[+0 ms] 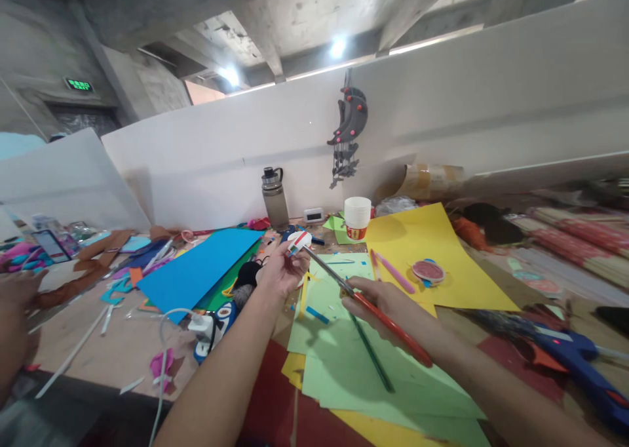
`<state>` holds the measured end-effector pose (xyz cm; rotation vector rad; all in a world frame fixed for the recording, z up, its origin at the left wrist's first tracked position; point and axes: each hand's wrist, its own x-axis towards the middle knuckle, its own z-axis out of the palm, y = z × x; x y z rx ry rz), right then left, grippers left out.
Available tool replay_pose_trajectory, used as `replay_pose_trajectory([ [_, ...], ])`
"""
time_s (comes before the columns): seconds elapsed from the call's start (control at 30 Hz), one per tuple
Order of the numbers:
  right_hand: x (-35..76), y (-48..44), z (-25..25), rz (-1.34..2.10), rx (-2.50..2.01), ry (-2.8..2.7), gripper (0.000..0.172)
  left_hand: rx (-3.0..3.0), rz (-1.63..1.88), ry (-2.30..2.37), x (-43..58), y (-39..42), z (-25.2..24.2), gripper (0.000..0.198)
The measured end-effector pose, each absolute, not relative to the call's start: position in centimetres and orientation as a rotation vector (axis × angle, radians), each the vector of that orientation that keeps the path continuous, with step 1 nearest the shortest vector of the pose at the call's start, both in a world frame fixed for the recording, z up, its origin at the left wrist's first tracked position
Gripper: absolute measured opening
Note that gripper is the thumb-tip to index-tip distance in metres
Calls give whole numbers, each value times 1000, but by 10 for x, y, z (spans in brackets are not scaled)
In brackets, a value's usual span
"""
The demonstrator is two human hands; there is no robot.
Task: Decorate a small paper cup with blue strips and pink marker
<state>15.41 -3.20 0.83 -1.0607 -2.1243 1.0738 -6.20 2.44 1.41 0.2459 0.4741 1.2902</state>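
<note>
My left hand [282, 270] is raised above the table, fingers pinched on a small white paper piece [299, 239] with a red stripe and a bit of blue. My right hand [376, 303] is wrapped round red-handled scissors [329, 270], seen nearly edge-on. Their metal blades reach up and left to the paper piece; whether they touch it I cannot tell. Beneath both hands lie light green paper sheets [339, 368] with small blue scraps [317, 314] and a dark green pencil-like stick [371, 352] on them.
Blue card [201, 270] lies left, beside a power strip [223, 319] with a white cable. Yellow card [442, 257] holds a pink pen [396, 271] and a round reddish piece [428, 272]. A bottle [275, 198] and paper cups [357, 211] stand behind. A blue glue gun [565, 349] lies right. Another person's arm [14, 316] is far left.
</note>
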Motion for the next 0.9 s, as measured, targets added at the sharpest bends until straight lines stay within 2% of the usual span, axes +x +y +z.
replay_pose_trajectory([
  [0.17,154,-33,11,1061,-1106,-2105,33,221,1254,457,-61,23,15,8],
  [0.9,151,-30,9,1053,-1154,-2109,29,216,1247,476,-58,21,17,7],
])
